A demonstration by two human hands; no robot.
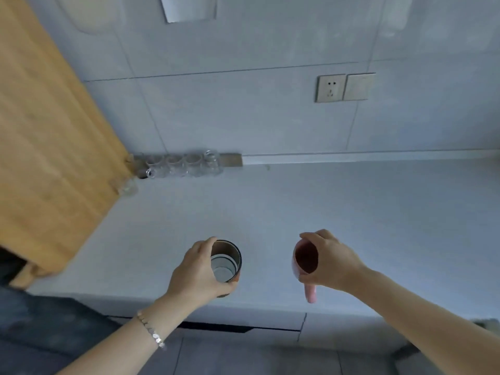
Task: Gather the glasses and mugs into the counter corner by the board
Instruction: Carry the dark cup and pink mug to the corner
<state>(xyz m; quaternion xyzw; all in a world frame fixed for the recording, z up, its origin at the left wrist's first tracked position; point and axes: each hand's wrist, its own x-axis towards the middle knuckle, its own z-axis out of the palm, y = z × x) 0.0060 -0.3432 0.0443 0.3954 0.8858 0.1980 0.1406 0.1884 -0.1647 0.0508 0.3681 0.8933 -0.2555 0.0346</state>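
We are gripping a dark cylindrical mug (226,262) in our left hand (197,269) and a pink mug (304,263) in our right hand (328,261), well short of the clear glasses (184,165) beside the wooden board (51,147).

The glasses (180,165) in the corner blur together, uncountable. The board (48,136) runs off the left edge. The pink mug (304,262) is half hidden behind the right hand (328,262).

No readable text, labels, brands or numbers show up anywhere here, not on the cups, wall or counter.
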